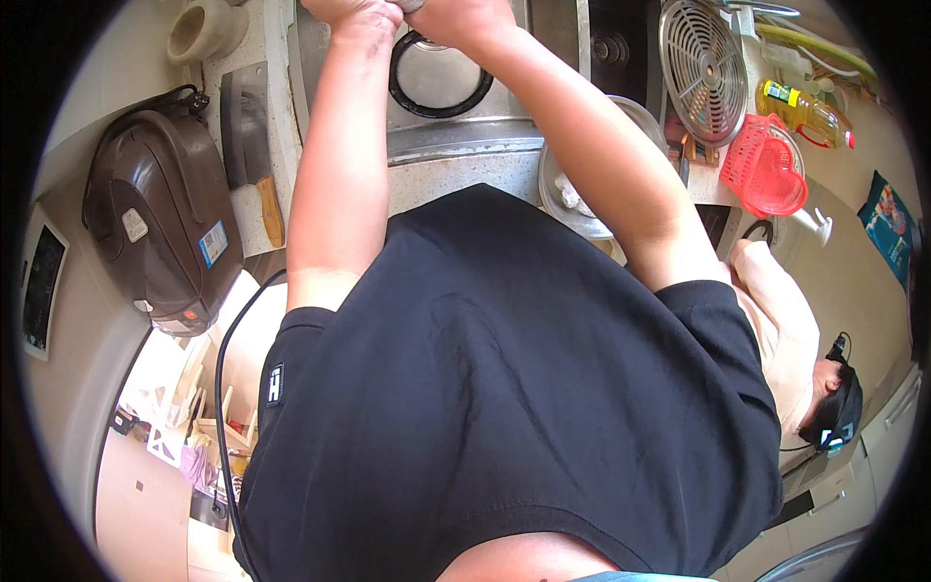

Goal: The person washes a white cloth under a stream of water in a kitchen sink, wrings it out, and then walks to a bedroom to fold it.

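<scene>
Both my arms reach to the top edge of the head view, over a stainless steel sink (509,109). My left hand (353,9) and my right hand (462,18) meet there, their fingers mostly cut off by the edge. A small greyish thing (409,4) shows between them; what it is and which hand holds it cannot be told. Just below the hands, a round metal lid or pan with a black rim (440,76) lies in the sink. Partly behind my right forearm, a metal bowl (549,182) holds something whitish (571,195).
On the left counter lie a cleaver with a wooden handle (247,131), a brown appliance (171,196) and a stone-like mortar (193,33). At right are a slotted metal steamer plate (704,73), a red plastic basket (764,167) and an oil bottle (807,113). Another person (789,342) is close at right.
</scene>
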A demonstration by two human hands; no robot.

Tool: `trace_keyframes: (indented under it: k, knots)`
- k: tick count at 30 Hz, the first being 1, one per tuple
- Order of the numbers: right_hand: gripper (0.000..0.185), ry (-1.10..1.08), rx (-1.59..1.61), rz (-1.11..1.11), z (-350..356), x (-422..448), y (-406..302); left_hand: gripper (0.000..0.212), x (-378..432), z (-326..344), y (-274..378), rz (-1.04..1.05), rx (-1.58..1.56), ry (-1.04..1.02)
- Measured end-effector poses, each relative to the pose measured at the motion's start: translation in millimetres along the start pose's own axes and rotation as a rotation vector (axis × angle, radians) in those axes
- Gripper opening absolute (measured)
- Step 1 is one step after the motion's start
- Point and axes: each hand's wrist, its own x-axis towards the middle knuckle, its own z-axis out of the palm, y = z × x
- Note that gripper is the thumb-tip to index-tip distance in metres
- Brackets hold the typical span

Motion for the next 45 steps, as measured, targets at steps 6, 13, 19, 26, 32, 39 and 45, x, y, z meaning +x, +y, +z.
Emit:
trace_keyframes:
  k: [6,13,19,26,32,39,45]
  knots:
    - [0.037,-0.465,0.134,0.044,0,10,12,0.016,-3,-18,1,-0.147,0.025,-0.315]
    - [0.042,-1.380,0.666,0.469,16,20,43,0.016,-10,-45,-8,-0.416,-0.139,-0.552]
    - [0.041,-2.086,1.362,0.462,59,26,77,0.019,-8,-45,-10,-0.532,-0.229,-0.712]
    - [0.036,-1.986,1.729,0.244,64,8,66,0.025,-8,-36,-5,-0.587,-0.289,-0.869]
    - [0.027,-0.787,0.730,0.388,43,6,38,0.033,6,-43,-7,-0.455,0.199,-0.067]
    - [0.022,0.228,-0.050,-0.068,49,-15,30,0.027,-22,-46,-17,-0.261,0.552,0.149]
    - [0.028,0.416,-0.049,-0.273,61,-25,28,0.018,-14,-67,-32,0.000,0.291,0.311]
